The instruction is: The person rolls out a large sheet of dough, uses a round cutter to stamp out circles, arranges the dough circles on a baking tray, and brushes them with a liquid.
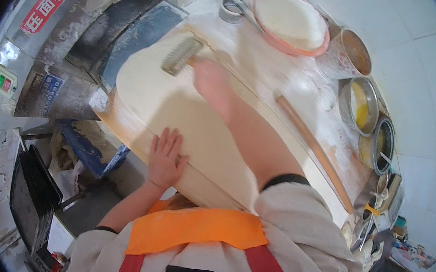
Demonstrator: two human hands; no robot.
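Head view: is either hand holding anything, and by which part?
The right hand holds the spiked roller by its handle; the left hand holds nothing, lying open at the edge of the dough sheet.

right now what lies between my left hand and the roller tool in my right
Only a bare stretch of dough sheet separates the left hand from the roller tool in the head view.
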